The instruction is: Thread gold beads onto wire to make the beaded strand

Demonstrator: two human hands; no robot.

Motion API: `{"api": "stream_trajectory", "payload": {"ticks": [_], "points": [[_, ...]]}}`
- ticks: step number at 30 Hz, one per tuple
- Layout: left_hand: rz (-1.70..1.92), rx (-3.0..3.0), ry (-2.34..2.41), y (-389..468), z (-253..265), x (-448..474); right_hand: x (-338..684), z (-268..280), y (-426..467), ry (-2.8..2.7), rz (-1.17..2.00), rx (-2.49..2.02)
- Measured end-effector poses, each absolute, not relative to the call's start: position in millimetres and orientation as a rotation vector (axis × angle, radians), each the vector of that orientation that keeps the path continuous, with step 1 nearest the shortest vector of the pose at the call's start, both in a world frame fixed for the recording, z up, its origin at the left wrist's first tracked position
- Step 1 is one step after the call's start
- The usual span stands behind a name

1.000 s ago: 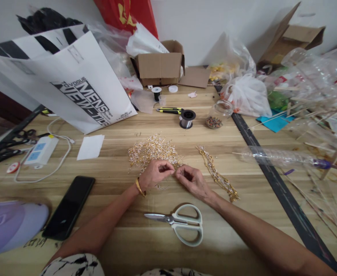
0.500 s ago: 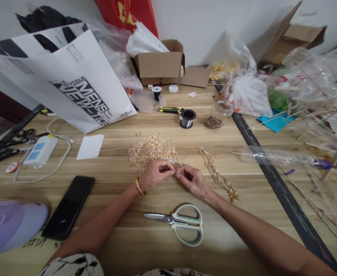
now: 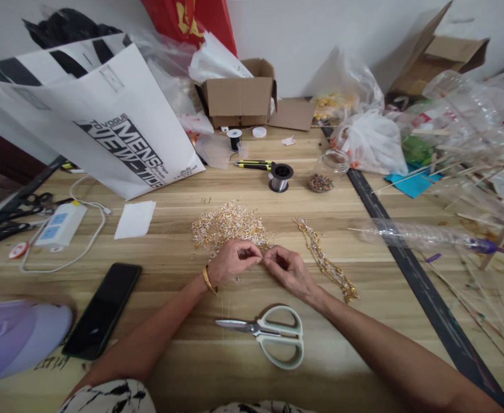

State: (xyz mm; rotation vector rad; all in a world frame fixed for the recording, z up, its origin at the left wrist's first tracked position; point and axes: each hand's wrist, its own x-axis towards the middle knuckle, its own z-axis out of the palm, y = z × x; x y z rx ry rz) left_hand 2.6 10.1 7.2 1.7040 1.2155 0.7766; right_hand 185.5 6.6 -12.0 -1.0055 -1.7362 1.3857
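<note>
My left hand [image 3: 235, 259] and my right hand [image 3: 286, 269] meet over the table, fingertips of each pinched close together. What sits between the fingertips is too small to name; a thin thread seems to hang below the left hand. Just beyond the left hand spreads a pile of small gold and clear beads [image 3: 230, 221]. A short bit of beaded strand [image 3: 243, 281] lies under the hands. Right of my right hand rests a bundle of finished-looking gold bead strands [image 3: 325, 258]. Closer to me are scissors [image 3: 258, 330] with pale green handles.
Farther back stand a wire spool [image 3: 280, 179], a yellow-black cutter [image 3: 253, 164], a bead jar [image 3: 321, 180] and a cardboard box [image 3: 239, 97]. A phone [image 3: 103, 310] and power strip [image 3: 61, 225] lie left. A plastic bottle piece [image 3: 424, 234] and thin sticks lie right.
Hardly anything differs. The fingertips of both hands have shifted very slightly, still pinched together at the same spot.
</note>
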Motion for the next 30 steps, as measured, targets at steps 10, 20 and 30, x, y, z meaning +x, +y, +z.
{"api": "stream_trajectory", "payload": {"ticks": [10,20,30], "points": [[0.737,1.734,1.235,9.5,8.8,3.4,185.8,-15.7,6.8,-1.727,1.373,-1.008],[0.775,1.717,1.243,9.7,7.8,2.0,185.7,-11.8,6.4,-1.755,1.384,-0.997],[0.784,1.707,1.239,9.5,8.2,2.8,186.7,-13.6,6.5,-1.774,1.410,-0.968]]}}
